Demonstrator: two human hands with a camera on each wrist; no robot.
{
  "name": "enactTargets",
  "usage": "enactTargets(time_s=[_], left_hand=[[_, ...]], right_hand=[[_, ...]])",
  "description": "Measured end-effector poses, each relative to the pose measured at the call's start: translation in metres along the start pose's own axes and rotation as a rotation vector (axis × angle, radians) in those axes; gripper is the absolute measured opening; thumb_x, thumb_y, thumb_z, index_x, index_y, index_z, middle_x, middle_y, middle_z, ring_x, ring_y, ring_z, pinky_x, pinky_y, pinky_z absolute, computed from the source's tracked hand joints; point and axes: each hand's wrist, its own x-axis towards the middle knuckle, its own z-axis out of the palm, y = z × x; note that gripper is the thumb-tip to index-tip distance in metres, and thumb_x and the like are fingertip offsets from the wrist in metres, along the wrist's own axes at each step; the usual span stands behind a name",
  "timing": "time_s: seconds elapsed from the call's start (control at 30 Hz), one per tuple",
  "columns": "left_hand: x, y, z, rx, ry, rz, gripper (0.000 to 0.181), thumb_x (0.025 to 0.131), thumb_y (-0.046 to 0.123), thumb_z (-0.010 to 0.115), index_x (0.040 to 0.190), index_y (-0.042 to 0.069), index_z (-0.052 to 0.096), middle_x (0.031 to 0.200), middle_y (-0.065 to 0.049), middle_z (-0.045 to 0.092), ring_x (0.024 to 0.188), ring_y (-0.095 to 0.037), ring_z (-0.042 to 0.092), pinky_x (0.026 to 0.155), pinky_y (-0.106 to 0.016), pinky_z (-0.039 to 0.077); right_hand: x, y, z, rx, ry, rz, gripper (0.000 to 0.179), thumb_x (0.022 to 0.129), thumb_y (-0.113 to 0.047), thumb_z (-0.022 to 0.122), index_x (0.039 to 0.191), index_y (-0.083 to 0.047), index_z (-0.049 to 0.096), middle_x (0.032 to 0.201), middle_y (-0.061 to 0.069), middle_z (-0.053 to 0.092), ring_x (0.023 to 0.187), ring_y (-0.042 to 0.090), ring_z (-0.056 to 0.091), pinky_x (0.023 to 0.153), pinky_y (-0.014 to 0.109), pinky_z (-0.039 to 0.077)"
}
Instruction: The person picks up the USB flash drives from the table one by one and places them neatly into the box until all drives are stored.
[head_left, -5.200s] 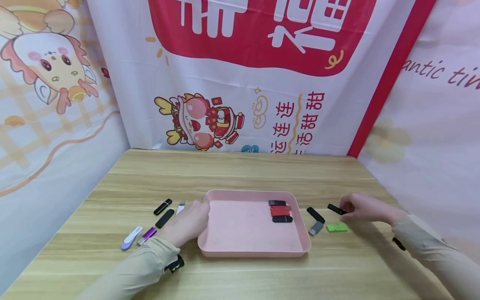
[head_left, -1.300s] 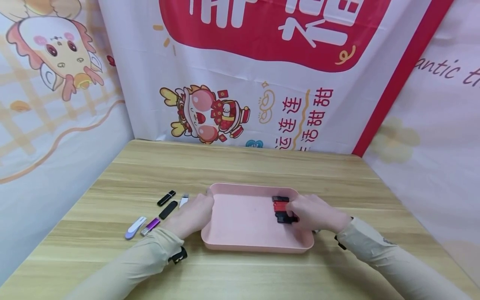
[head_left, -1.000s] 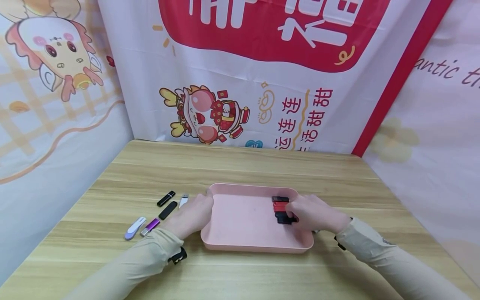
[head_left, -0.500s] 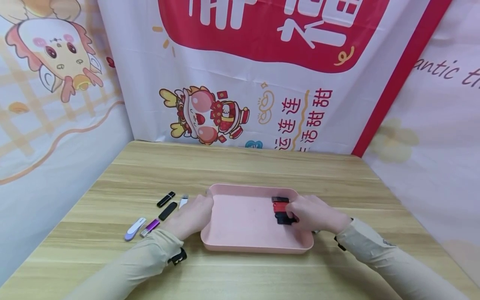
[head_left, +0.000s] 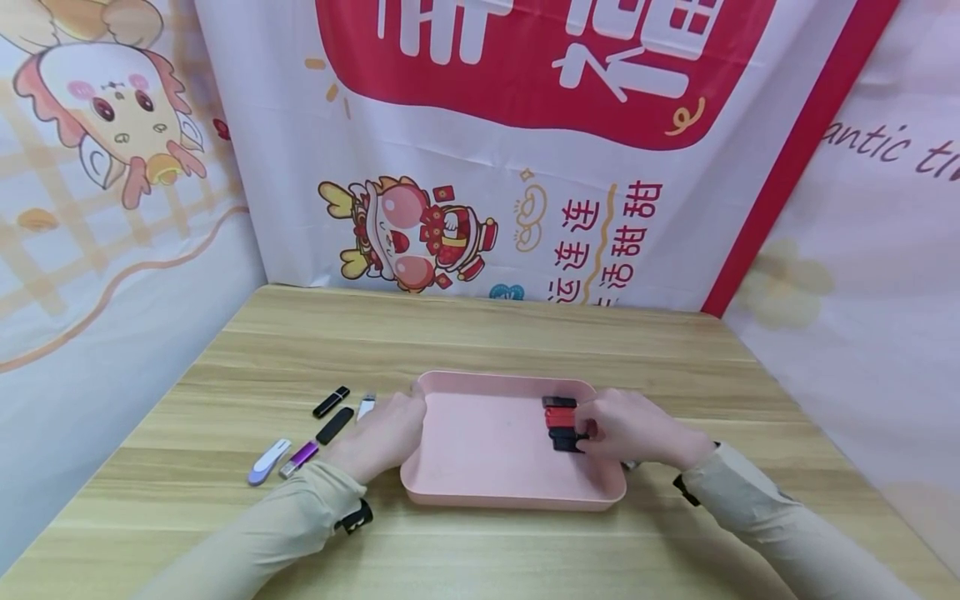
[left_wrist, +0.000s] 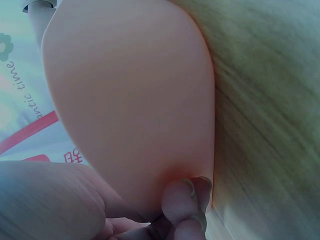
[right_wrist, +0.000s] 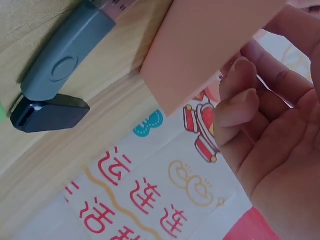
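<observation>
Glossy red and black USB sticks [head_left: 559, 417] lie side by side in the pink tray [head_left: 495, 502], near its right wall. The left hand [head_left: 386, 433] pinches the tray's left wall. The right hand [head_left: 637, 427], grip half closed, bends over the sticks; whether it holds 1 can't be told, fingertips partly hidden.

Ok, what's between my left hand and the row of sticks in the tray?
In the head view, only bare pink tray separates your left hand from the row of sticks.
</observation>
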Motion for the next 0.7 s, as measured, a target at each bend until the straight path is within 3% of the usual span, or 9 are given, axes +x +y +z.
enactTargets(time_s=[0.23,0.47,0.7], left_hand=[[0.0,0.002,0.001,0.026,0.02,0.015,0.049,0.1,-0.001,0.033,0.144,-0.019,0.023,0.076,-0.011,0.053,0.06,-0.019,0.052,0.054,-0.032,0.045],[0.001,0.002,0.002,0.037,0.026,0.02,0.049,0.1,-0.001,0.035,0.144,-0.019,0.024,0.079,-0.015,0.056,0.059,-0.019,0.052,0.052,-0.033,0.044],[0.001,0.001,0.002,0.03,0.027,0.018,0.05,0.099,-0.002,0.036,0.144,-0.019,0.023,0.077,-0.013,0.056,0.057,-0.019,0.052,0.05,-0.033,0.044]], right_hand=[[-0.012,0.005,-0.007,0.087,0.082,0.039,0.019,0.084,-0.025,0.077,0.077,-0.027,0.06,0.071,-0.014,0.055,0.053,0.001,0.046,0.048,0.024,0.04],[-0.024,0.01,-0.015,0.185,0.092,0.061,0.008,0.087,-0.02,0.076,0.085,-0.021,0.068,0.07,-0.015,0.057,0.052,0.005,0.048,0.047,0.024,0.042],[-0.04,0.023,-0.026,0.19,0.126,0.092,0.011,0.085,-0.018,0.078,0.088,-0.02,0.068,0.073,-0.014,0.058,0.061,0.01,0.055,0.053,0.025,0.048]])
